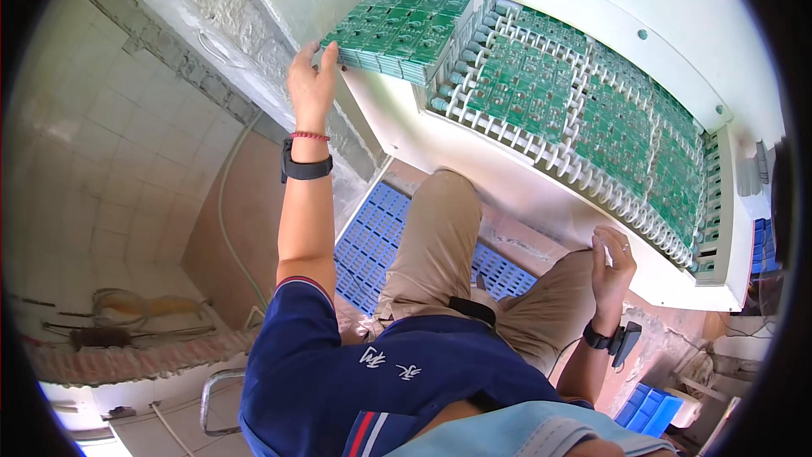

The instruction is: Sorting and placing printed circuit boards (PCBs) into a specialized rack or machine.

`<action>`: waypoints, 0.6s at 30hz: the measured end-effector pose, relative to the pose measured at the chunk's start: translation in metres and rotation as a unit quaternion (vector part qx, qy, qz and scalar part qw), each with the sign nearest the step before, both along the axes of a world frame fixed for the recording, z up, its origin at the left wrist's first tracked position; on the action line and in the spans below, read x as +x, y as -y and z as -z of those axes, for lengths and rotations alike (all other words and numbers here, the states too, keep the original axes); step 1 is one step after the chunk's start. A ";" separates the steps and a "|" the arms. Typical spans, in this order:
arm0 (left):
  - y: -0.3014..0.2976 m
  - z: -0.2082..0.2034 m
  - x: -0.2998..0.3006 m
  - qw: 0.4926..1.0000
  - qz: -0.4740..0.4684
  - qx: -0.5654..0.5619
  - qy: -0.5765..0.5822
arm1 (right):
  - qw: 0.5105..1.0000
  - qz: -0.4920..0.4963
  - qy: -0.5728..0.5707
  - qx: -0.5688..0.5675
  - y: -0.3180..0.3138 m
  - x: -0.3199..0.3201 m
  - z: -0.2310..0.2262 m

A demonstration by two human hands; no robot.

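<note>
My left hand (312, 89) is at the near left corner of a stack of green circuit boards (389, 30). Its thumb and fingers are apart, with the fingertips at the stack's edge. Beside the stack, more green circuit boards (520, 85) lie on the white rollers (541, 151) of a conveyor machine (499, 140). My right hand (613, 267) hovers by my right knee, close to the machine's front edge. Its fingers are loosely bent and hold nothing that shows.
Blue slatted plastic mats (372, 241) lie on the floor around my legs. A rough concrete pillar (220, 13) rises left of the stack. At lower right is a blue plastic bin (647, 410). A metal handle-like tube (211, 402) curves beside my left side.
</note>
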State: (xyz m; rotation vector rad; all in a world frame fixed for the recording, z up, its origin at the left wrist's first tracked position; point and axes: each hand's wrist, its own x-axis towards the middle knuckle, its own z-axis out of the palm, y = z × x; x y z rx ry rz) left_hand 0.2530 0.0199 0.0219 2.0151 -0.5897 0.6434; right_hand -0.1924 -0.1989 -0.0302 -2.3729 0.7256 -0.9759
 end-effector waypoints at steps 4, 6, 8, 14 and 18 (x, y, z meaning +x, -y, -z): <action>0.003 0.001 -0.008 0.999 -0.001 0.003 0.044 | 1.000 -0.007 -0.004 -0.010 -0.002 0.002 0.000; 0.003 -0.001 -0.017 0.976 -0.072 0.091 0.186 | 1.000 -0.018 -0.004 -0.002 -0.005 0.005 -0.001; 0.003 -0.002 -0.021 0.968 -0.085 0.104 0.210 | 1.000 -0.029 -0.003 -0.008 -0.007 0.011 -0.002; 0.004 -0.008 -0.034 0.941 -0.114 0.148 0.281 | 0.995 -0.075 -0.004 -0.062 -0.010 0.039 -0.012; 0.000 -0.010 -0.042 0.924 -0.130 0.176 0.313 | 0.983 -0.164 0.047 -0.069 -0.011 0.090 -0.040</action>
